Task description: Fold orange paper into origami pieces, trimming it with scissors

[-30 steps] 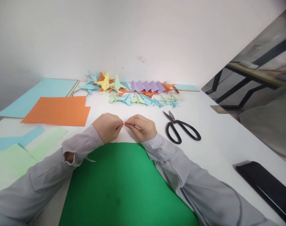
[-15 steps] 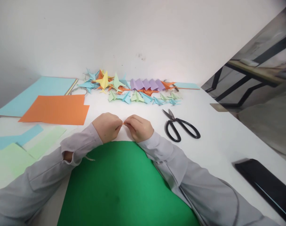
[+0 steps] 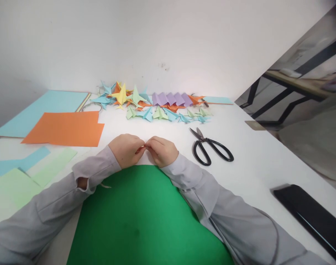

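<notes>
Fingertip to fingertip, my left hand (image 3: 127,150) and my right hand (image 3: 163,151) meet over the far edge of a green sheet (image 3: 146,206). Both are closed in a pinch on a small orange piece of paper, now almost wholly hidden by the fingers; its shape cannot be made out. Right of my right hand lie black-handled scissors (image 3: 202,139), blades parted and pointing away. To the left of my left hand is an orange paper sheet (image 3: 65,129) with a notched corner.
Folded paper stars and planes (image 3: 121,95) line the wall, beside a purple pleated paper (image 3: 172,99). Blue sheets (image 3: 46,106) and pale green pieces (image 3: 16,186) lie at left. A wire ring (image 3: 92,106) sits behind the orange sheet. A black object (image 3: 308,217) lies front right.
My fingertips have drawn closer together, and the orange bit that showed between them is now covered. My left thumb and forefinger show a small gap. The view has shifted slightly.
</notes>
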### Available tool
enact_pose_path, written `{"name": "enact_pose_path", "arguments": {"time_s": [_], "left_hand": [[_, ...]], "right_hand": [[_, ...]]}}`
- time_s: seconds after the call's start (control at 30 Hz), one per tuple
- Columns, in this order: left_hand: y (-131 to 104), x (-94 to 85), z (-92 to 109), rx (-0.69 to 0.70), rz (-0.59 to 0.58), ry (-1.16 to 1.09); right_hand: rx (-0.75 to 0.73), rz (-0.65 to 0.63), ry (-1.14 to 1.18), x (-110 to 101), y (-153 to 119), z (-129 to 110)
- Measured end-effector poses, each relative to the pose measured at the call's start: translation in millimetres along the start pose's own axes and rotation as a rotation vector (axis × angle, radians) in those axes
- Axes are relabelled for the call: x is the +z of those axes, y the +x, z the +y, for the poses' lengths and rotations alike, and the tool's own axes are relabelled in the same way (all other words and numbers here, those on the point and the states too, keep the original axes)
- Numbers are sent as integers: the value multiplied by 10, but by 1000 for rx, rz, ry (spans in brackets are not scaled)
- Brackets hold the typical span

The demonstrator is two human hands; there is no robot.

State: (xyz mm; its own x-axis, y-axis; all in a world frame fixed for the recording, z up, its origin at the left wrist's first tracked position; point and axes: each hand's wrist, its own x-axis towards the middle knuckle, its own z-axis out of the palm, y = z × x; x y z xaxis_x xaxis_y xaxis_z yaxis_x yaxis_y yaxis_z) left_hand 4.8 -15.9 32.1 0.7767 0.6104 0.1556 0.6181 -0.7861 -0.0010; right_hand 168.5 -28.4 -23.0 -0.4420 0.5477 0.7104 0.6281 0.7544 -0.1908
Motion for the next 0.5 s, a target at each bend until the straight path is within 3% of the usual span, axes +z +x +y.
{"name": "enact_pose_path", "arguments": {"time_s": [0.23,0.5], "left_hand": [[-1,-3,-5,5,-67,60],[-12,26,-65,34,40,-9]], "right_hand": [[18,37,21,17,7,16],[47,84,88,6,-1,29]]}}
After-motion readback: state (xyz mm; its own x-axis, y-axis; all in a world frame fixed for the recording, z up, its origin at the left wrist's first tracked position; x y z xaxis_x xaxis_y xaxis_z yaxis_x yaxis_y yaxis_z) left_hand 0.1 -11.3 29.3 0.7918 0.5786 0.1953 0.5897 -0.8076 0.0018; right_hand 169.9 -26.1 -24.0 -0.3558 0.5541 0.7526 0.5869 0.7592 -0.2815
